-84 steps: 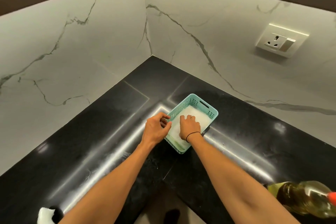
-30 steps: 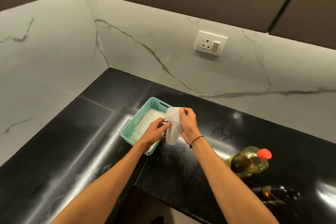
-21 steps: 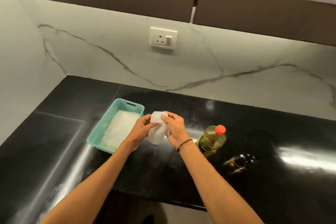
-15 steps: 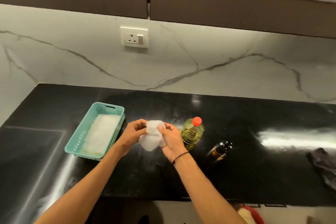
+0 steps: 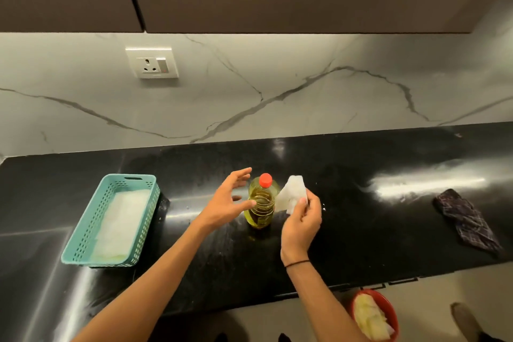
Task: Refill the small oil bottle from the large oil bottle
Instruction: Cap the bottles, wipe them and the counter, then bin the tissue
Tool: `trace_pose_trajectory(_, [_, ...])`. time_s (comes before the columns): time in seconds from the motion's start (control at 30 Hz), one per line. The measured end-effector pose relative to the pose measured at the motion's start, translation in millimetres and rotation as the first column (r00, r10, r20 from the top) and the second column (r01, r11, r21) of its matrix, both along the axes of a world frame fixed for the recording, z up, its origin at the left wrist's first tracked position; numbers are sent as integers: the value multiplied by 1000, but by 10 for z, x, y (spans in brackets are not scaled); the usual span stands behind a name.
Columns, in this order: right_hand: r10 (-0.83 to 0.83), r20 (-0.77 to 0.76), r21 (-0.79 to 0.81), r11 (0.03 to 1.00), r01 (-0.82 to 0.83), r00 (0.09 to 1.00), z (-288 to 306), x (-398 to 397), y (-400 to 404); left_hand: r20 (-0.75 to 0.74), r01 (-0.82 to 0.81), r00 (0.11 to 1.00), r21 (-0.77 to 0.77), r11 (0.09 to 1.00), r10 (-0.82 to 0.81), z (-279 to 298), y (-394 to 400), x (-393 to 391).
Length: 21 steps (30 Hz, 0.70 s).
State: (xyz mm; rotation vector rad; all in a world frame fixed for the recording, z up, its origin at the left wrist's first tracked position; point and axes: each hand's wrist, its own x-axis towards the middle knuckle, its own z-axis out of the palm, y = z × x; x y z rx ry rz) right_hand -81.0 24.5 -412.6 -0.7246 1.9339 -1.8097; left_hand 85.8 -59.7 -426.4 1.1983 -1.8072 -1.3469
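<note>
dim warm light | under-cabinet glow on backsplash [image 5: 277, 97] | glare on countertop [image 5: 416, 183] | wide-angle bowing

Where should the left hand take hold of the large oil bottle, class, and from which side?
Take the oil bottle around its ribbed middle, coming from its left. It stands upright on the counter, and the open left hand is already beside it there. The right hand holds a tissue on the other side. Leave the red cap free.

A glossy black stone worktop [image 5: 361, 230], a perforated plastic basket [image 5: 83, 236], a clear plastic oil bottle [image 5: 261, 203] and a matt cloth [image 5: 466, 222] are seen.
</note>
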Motion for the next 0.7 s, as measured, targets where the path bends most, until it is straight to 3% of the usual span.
trace_pose_trajectory(0.23, [324,-208,-15,942,-334,923,-322,340,-214,44,17,999,-276,961,-5,91,-49,-334])
trace_pose_trajectory(0.43, [514,-336,101,853,-512,789,-411,267,-364,58,-41,996,-313,949,63,98,-128,-239])
trace_pose_trajectory(0.57, [564,-448,220,821,-527,693,-520,122,-410,64,-54,995,-300,952,77,130,-103,-242])
trace_pose_trajectory(0.7, [519,-484,259,854,-451,705,-614,135,-275,119,-59,987,-328,943,103,75,-54,-320])
